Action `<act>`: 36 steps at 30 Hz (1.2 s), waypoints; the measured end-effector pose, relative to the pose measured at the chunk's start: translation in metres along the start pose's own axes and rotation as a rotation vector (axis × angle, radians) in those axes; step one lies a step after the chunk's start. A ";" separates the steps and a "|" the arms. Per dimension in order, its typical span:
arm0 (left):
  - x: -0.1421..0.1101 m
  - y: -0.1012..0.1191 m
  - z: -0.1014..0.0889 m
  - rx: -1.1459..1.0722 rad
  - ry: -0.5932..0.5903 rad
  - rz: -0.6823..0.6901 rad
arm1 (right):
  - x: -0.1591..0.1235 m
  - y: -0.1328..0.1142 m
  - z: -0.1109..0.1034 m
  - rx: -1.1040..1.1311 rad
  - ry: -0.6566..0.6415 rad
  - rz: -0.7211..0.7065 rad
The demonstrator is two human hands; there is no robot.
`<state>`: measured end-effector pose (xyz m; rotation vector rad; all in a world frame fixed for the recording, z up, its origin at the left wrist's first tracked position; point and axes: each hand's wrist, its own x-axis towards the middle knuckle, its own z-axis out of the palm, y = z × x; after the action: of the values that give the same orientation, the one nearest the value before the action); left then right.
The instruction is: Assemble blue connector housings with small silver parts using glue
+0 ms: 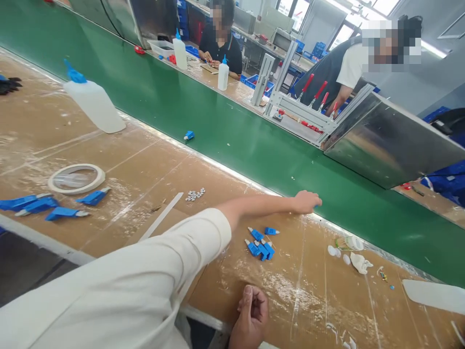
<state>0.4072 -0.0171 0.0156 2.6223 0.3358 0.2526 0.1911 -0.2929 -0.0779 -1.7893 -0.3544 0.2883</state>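
While the left arm in its cream sleeve stretches across the brown table (152, 160), the left hand (307, 201) sits at the edge of the green conveyor belt (225, 131), fingers curled over something small and blue, can't tell what. Right hand (251, 315) rests near the table's front edge, loosely curled, holding nothing. A little cluster of blue connectors (260, 245) lies between the two hands, and a squeeze bottle (95, 103) stands far off to the left.

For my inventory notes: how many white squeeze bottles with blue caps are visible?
3: one bottle on the near brown table, two bottles across the green belt. Others may be hidden.
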 end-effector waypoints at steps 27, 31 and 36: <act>-0.407 -0.100 -0.078 -1.818 0.110 -0.603 | -0.020 -0.054 0.123 -0.074 -0.701 -0.110; -0.407 -0.103 -0.076 -1.856 0.111 -0.583 | -0.019 -0.058 0.124 -0.113 -0.706 -0.172; -0.408 -0.104 -0.075 -1.855 0.105 -0.568 | -0.024 -0.066 0.124 -0.152 -0.696 -0.301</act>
<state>-0.0189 -0.0101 -0.0179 0.6549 0.4921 0.2752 0.1164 -0.1767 -0.0433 -1.7064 -1.1514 0.6814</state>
